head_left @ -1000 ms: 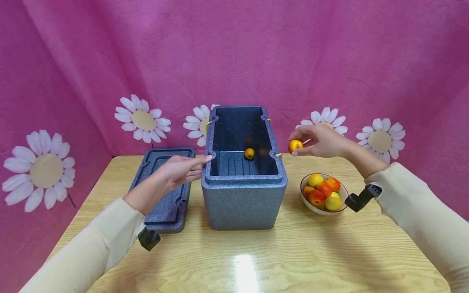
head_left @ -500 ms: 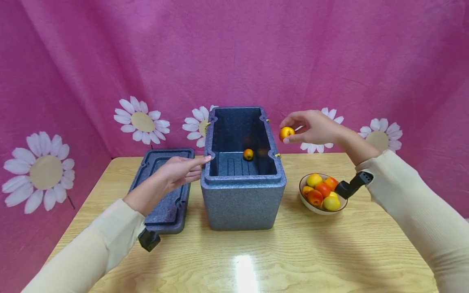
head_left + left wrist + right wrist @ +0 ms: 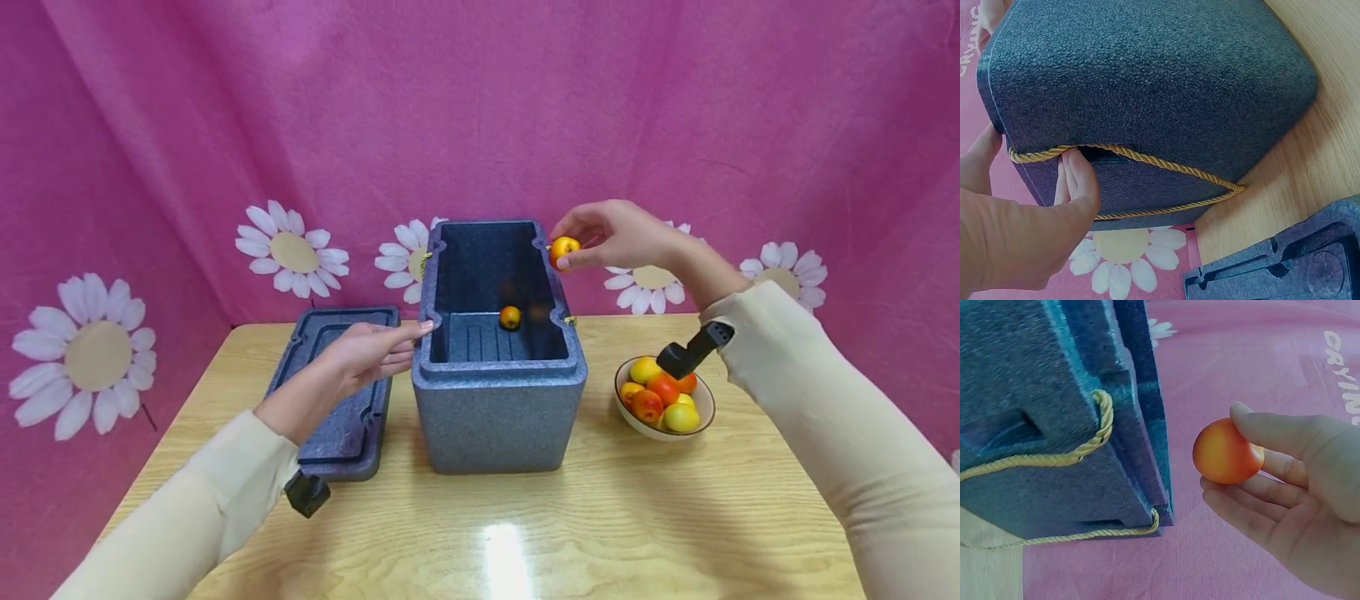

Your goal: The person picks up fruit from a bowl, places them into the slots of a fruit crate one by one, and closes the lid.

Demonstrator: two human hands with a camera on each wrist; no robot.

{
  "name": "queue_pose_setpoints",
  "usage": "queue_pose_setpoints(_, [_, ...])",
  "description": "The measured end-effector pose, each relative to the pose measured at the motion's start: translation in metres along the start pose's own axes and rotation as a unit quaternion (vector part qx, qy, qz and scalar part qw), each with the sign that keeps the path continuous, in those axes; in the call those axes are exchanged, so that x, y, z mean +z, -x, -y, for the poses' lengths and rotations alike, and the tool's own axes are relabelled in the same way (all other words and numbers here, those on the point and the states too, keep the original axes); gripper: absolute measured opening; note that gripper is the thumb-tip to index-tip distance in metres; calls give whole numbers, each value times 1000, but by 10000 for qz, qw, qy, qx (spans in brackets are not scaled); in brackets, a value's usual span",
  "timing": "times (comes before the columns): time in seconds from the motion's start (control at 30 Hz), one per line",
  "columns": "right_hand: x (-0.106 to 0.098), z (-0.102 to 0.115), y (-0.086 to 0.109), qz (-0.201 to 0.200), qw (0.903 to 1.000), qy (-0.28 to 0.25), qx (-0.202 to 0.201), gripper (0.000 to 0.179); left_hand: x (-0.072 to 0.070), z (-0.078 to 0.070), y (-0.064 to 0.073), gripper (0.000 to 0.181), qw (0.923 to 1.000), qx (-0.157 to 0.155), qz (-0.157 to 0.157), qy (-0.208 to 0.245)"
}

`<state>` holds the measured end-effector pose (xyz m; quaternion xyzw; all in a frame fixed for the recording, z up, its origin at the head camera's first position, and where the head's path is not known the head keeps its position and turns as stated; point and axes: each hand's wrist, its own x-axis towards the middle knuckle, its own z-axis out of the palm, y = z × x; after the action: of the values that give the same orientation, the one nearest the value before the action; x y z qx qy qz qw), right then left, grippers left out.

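Note:
My right hand [image 3: 626, 237] pinches a yellow-orange apple [image 3: 564, 252] between thumb and fingertips. It is raised beside the right rim of a dark grey foam box [image 3: 498, 425]; the right wrist view shows the apple [image 3: 1225, 452] apart from the box wall. Another small orange fruit [image 3: 510, 317] lies on the box floor. My left hand [image 3: 371, 350] touches the box's left side with fairly straight fingers, thumb on the rim. In the left wrist view its fingertips rest by a yellow rope [image 3: 1172, 165] and a side recess.
A white bowl [image 3: 651, 430] with several red and yellow fruits stands right of the box on the wooden table [image 3: 465, 533]. The box's grey lid [image 3: 330, 433] lies flat to the left. A pink curtain [image 3: 480, 108] with white daisies hangs behind.
My right hand has moved left and up with the apple, from beside the box to near its right rim. The left hand, box and bowl stay in place.

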<state>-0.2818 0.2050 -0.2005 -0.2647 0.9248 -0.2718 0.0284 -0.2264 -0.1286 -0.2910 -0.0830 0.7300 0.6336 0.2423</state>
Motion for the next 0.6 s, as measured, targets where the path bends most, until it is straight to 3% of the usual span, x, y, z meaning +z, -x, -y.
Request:
queue_pose_setpoints(0.23, [0, 5, -17, 17, 10000, 2, -97, 35, 0, 0, 1, 84, 10000, 49, -10, -22])
queue_pose_setpoints(0.6, [-4, 19, -39, 222, 9995, -182, 90, 32, 0, 0, -1, 85, 9999, 104, 40, -24])
